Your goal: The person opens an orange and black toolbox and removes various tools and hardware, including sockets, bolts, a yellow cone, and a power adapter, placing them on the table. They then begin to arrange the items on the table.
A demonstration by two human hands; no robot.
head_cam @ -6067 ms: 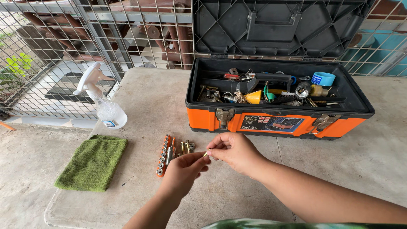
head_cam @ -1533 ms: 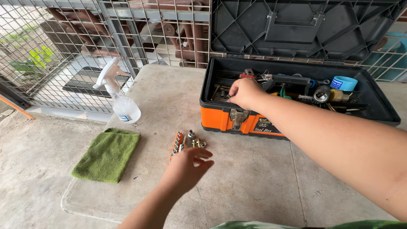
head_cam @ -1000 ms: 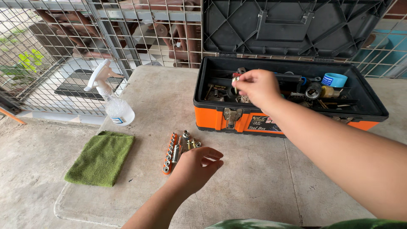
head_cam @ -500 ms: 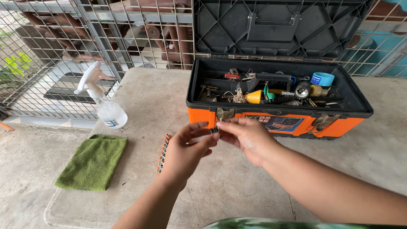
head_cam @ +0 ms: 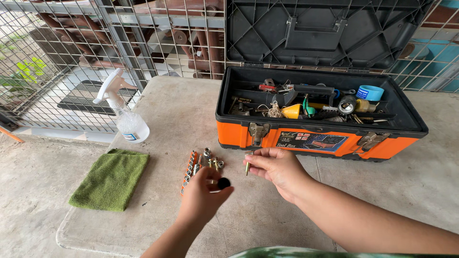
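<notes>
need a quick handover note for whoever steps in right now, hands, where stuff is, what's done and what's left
Left hand: over the table, pinching a small black round part, beside the bit rack and loose sockets.
Right hand: holding a thin brass-tipped bit upright, in front of the toolbox.
Toolbox is open, tools inside. Spray bottle and green cloth sit at the left, untouched.
Done: bit and black part are in hand.
Left: both are apart, neither is set down or put away.
</notes>
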